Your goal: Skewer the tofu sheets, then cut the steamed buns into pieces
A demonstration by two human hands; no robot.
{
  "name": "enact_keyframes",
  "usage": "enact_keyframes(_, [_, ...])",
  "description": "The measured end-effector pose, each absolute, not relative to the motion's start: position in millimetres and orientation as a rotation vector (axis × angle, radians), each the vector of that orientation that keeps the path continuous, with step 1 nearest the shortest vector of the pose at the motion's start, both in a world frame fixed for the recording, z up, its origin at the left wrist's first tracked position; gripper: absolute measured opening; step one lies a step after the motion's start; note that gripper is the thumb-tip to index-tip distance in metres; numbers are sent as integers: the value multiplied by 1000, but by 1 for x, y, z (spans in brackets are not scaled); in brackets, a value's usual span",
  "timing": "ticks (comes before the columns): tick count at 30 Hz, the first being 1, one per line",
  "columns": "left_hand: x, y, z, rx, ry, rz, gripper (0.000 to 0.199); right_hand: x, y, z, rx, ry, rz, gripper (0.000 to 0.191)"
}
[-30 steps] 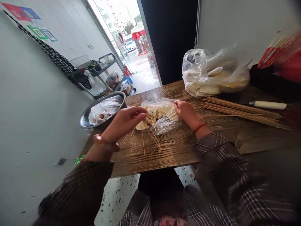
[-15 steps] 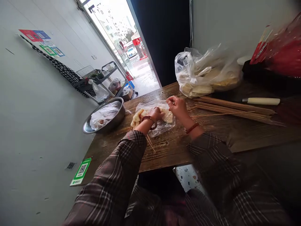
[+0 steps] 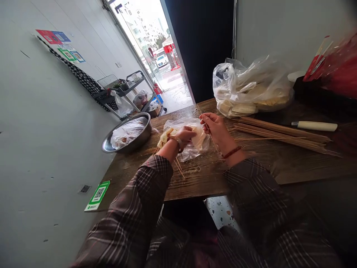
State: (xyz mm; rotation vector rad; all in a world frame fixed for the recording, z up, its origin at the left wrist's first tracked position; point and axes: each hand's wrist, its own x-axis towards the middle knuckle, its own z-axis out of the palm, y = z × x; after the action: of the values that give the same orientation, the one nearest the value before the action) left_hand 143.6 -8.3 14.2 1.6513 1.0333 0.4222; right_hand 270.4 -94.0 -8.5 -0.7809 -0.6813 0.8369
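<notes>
My right hand (image 3: 216, 128) pinches a thin wooden skewer (image 3: 214, 144), which slants down below the fingers. Close on its left, my left hand (image 3: 186, 134) is closed on the edge of a pale, flat sheet of food (image 3: 199, 137), possibly tofu skin. Both hands are over a clear plastic bag (image 3: 187, 155) spread on the wooden table. Skewered pale folded pieces (image 3: 164, 138) lie left of my left hand, their sticks poking out below the wrist. My left fingers partly hide the sheet's near edge.
A metal basin (image 3: 147, 128) with a plastic-wrapped bundle stands at the left. Behind my right hand sits a bulging bag of pale sheets (image 3: 251, 89). Loose skewers (image 3: 279, 132) and a pale-handled knife (image 3: 317, 125) lie at the right. A green QR card (image 3: 97, 196) rests at the table's left corner.
My left hand now has the pale sheet's edge in its fingers, where it was reaching down over it. The skewer in my right hand has come clearly into view. The camera view has shifted slightly.
</notes>
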Motion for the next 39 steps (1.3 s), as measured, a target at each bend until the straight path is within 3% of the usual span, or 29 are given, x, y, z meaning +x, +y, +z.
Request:
enact_keyframes(11, [48, -15, 77, 1183, 871, 840, 16, 232, -110, -3, -790, -933, 959, 29])
enact_keyframes(24, [79, -31, 61, 1001, 562, 1099, 36, 222, -112, -10, -1091, -1207, 581, 27])
enact_keyframes(31, [79, -9, 43, 1165, 638, 1228, 28, 224, -112, -9, -1148, -1266, 517, 21])
enact_keyframes(39, [72, -12, 26, 1178, 627, 1332, 33, 218, -113, -12, -1230, -1436, 427, 18])
